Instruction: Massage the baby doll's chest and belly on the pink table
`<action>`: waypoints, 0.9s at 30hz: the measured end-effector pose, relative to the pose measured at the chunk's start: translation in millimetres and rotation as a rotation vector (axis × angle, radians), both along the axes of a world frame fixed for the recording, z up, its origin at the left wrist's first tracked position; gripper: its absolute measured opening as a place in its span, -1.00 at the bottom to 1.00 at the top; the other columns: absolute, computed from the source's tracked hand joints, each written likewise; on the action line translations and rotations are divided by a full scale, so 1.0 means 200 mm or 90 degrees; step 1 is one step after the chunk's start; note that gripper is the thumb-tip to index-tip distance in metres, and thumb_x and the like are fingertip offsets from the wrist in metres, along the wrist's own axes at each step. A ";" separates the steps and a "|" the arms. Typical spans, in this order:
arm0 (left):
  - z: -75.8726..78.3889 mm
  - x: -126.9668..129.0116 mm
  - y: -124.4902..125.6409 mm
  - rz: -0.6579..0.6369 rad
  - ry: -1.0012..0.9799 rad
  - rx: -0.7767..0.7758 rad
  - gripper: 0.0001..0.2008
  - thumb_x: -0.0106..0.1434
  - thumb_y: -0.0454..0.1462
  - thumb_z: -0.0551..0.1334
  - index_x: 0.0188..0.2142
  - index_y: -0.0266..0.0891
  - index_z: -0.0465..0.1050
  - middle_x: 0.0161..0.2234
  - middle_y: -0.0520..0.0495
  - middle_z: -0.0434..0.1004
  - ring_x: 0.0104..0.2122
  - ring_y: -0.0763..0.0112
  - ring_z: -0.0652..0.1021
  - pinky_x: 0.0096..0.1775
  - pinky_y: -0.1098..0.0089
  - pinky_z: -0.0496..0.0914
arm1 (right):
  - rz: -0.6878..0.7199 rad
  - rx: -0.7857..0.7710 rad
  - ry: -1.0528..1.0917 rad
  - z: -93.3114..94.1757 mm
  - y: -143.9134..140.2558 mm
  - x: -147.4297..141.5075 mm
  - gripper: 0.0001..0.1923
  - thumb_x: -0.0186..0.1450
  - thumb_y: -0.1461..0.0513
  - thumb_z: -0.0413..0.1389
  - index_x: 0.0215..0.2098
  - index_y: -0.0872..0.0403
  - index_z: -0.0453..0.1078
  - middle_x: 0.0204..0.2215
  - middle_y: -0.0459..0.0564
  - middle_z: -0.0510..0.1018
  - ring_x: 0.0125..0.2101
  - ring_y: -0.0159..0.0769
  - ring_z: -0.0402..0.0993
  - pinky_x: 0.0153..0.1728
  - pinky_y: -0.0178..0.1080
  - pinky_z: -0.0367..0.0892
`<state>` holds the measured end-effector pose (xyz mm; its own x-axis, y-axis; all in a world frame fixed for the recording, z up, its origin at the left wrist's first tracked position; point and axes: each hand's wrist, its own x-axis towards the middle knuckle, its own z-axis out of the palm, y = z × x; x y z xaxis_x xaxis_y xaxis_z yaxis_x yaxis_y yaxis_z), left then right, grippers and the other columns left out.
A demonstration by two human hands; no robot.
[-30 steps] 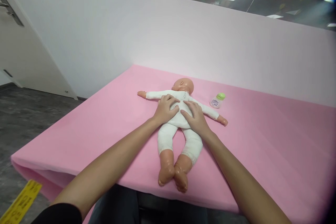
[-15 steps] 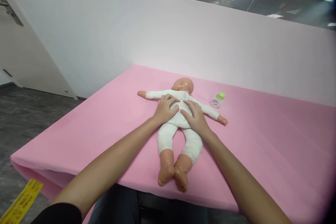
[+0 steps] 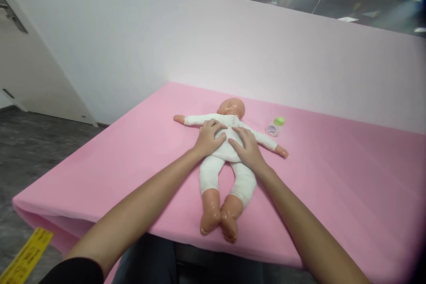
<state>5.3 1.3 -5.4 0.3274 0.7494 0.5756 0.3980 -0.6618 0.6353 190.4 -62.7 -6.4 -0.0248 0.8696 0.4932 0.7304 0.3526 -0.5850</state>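
A baby doll [image 3: 227, 153] with a white cloth body lies face down, its head turned to the left and its arms spread. Its bare plastic feet point toward me. My left hand [image 3: 210, 136] rests on the left side of the doll's back, fingers spread and thumb toward the middle. On the right side of the back lies my right hand [image 3: 246, 145], also with fingers apart. Neither hand grips anything. A small clear bottle [image 3: 273, 129] with a green cap stands to the right of the doll's head, beyond its arm.
A pink cloth [image 3: 133, 159] covers the table and hangs over its front edge. Behind it rises a white partition [image 3: 213, 44] with glass above. To the left are a door [image 3: 29, 66] and a grey floor. A yellow strip with writing [image 3: 28, 255] shows at bottom left.
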 end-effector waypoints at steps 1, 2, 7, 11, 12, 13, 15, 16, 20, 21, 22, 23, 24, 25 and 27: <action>0.00 0.00 0.00 0.000 -0.002 0.001 -0.74 0.29 -0.26 0.23 -0.05 -0.10 0.60 -0.08 -0.07 0.49 0.02 0.13 0.43 0.18 0.02 0.31 | -0.001 0.000 0.000 0.00 0.00 0.00 -0.50 0.40 -0.01 0.13 0.25 -0.05 0.37 0.22 0.13 0.41 0.29 0.06 0.21 0.35 0.20 0.08; 0.00 0.00 0.00 0.000 -0.003 0.002 -0.74 0.29 -0.26 0.23 -0.05 -0.09 0.60 -0.08 -0.07 0.49 0.02 0.14 0.43 0.18 0.02 0.31 | -0.001 -0.001 0.001 0.00 0.00 0.00 -0.49 0.40 -0.01 0.13 0.25 -0.05 0.37 0.22 0.13 0.41 0.29 0.06 0.21 0.35 0.20 0.08; 0.00 0.00 0.00 -0.001 -0.001 -0.002 -0.74 0.29 -0.26 0.23 -0.05 -0.10 0.60 -0.07 -0.07 0.49 0.02 0.14 0.43 0.18 0.02 0.32 | 0.000 0.000 0.000 0.00 0.00 0.00 -0.49 0.40 -0.01 0.14 0.26 -0.05 0.37 0.22 0.14 0.41 0.28 0.06 0.23 0.35 0.20 0.09; 0.00 0.00 0.01 -0.013 -0.007 0.004 -0.74 0.31 -0.25 0.22 -0.05 -0.10 0.60 -0.10 -0.07 0.49 0.00 0.15 0.43 0.18 0.03 0.31 | 0.002 0.007 0.000 0.00 0.00 0.00 -0.49 0.40 0.00 0.13 0.26 -0.03 0.37 0.21 0.14 0.42 0.28 0.05 0.23 0.35 0.19 0.10; 0.00 0.00 0.01 -0.016 -0.008 0.005 -0.75 0.31 -0.25 0.22 -0.06 -0.10 0.60 -0.11 -0.06 0.49 0.00 0.15 0.43 0.18 0.03 0.31 | 0.001 0.007 0.000 0.00 0.00 0.00 -0.48 0.40 -0.01 0.13 0.26 -0.03 0.37 0.21 0.14 0.42 0.28 0.06 0.23 0.35 0.18 0.10; 0.00 0.00 0.01 -0.016 -0.009 0.005 -0.75 0.31 -0.25 0.22 -0.06 -0.10 0.60 -0.12 -0.06 0.49 0.00 0.15 0.43 0.18 0.03 0.31 | 0.001 0.006 0.000 0.00 0.00 0.00 -0.48 0.40 -0.01 0.13 0.26 -0.03 0.37 0.21 0.14 0.42 0.28 0.06 0.23 0.35 0.19 0.09; 0.00 0.00 0.01 -0.014 -0.009 0.001 -0.75 0.31 -0.24 0.22 -0.06 -0.09 0.60 -0.11 -0.06 0.49 0.00 0.15 0.43 0.18 0.03 0.31 | 0.000 0.003 0.000 0.00 0.00 0.00 -0.48 0.40 -0.01 0.13 0.26 -0.04 0.37 0.22 0.13 0.42 0.28 0.06 0.23 0.35 0.19 0.10; 0.00 0.00 0.01 -0.012 -0.009 -0.001 -0.75 0.31 -0.25 0.22 -0.06 -0.09 0.60 -0.11 -0.07 0.49 0.01 0.15 0.43 0.18 0.03 0.31 | -0.001 0.001 0.000 0.00 0.00 0.00 -0.48 0.40 -0.01 0.13 0.26 -0.04 0.37 0.22 0.13 0.42 0.28 0.06 0.23 0.35 0.19 0.10; 0.00 0.00 0.01 -0.013 -0.007 -0.001 -0.76 0.31 -0.24 0.23 -0.06 -0.09 0.60 -0.11 -0.07 0.49 0.01 0.14 0.43 0.18 0.03 0.31 | -0.005 0.001 -0.001 0.00 0.00 0.00 -0.47 0.39 -0.02 0.13 0.26 -0.02 0.37 0.22 0.14 0.42 0.28 0.06 0.23 0.35 0.18 0.10; 0.00 0.00 0.01 -0.013 -0.007 -0.001 -0.76 0.31 -0.24 0.23 -0.06 -0.09 0.60 -0.11 -0.07 0.49 0.01 0.14 0.43 0.18 0.03 0.31 | -0.005 0.001 -0.001 0.00 0.00 0.00 -0.47 0.39 -0.02 0.13 0.26 -0.02 0.37 0.22 0.15 0.42 0.29 0.06 0.23 0.35 0.18 0.10; 0.00 0.00 0.01 -0.013 -0.006 -0.002 -0.76 0.31 -0.24 0.23 -0.06 -0.09 0.60 -0.10 -0.06 0.49 0.01 0.14 0.43 0.18 0.03 0.31 | -0.005 0.000 -0.003 0.00 0.00 0.00 -0.47 0.40 -0.02 0.13 0.26 -0.02 0.37 0.22 0.15 0.42 0.29 0.06 0.23 0.35 0.18 0.09; 0.00 0.00 0.01 -0.011 -0.004 -0.003 -0.75 0.31 -0.24 0.23 -0.06 -0.09 0.59 -0.10 -0.06 0.49 0.01 0.14 0.43 0.18 0.03 0.31 | -0.004 0.000 -0.004 0.00 0.00 0.00 -0.47 0.40 -0.02 0.13 0.26 -0.02 0.37 0.22 0.15 0.41 0.29 0.06 0.23 0.35 0.18 0.09; 0.00 0.00 0.01 -0.010 -0.002 -0.004 -0.75 0.31 -0.24 0.22 -0.06 -0.08 0.59 -0.10 -0.06 0.49 0.02 0.14 0.43 0.18 0.03 0.31 | -0.004 -0.001 -0.004 0.00 0.00 0.00 -0.48 0.40 -0.02 0.12 0.26 -0.03 0.37 0.22 0.14 0.41 0.29 0.06 0.22 0.35 0.19 0.09; 0.00 0.00 0.01 -0.008 0.001 -0.004 -0.75 0.31 -0.24 0.22 -0.06 -0.08 0.59 -0.10 -0.06 0.49 0.02 0.14 0.43 0.18 0.03 0.31 | -0.003 -0.001 -0.004 0.00 0.00 0.00 -0.48 0.40 -0.02 0.12 0.26 -0.04 0.37 0.22 0.14 0.42 0.29 0.06 0.22 0.35 0.19 0.09; 0.00 0.00 0.00 -0.006 0.007 -0.005 -0.75 0.31 -0.24 0.22 -0.05 -0.08 0.59 -0.09 -0.07 0.50 0.02 0.14 0.43 0.18 0.03 0.32 | -0.002 -0.002 -0.003 0.01 0.00 0.00 -0.48 0.40 -0.02 0.12 0.26 -0.04 0.37 0.22 0.13 0.42 0.29 0.06 0.22 0.35 0.19 0.09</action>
<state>4.5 2.0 -4.7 0.3402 0.7512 0.5657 0.3986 -0.6600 0.6368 190.4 -62.8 -5.3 -0.0247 0.8712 0.4903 0.7345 0.3485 -0.5823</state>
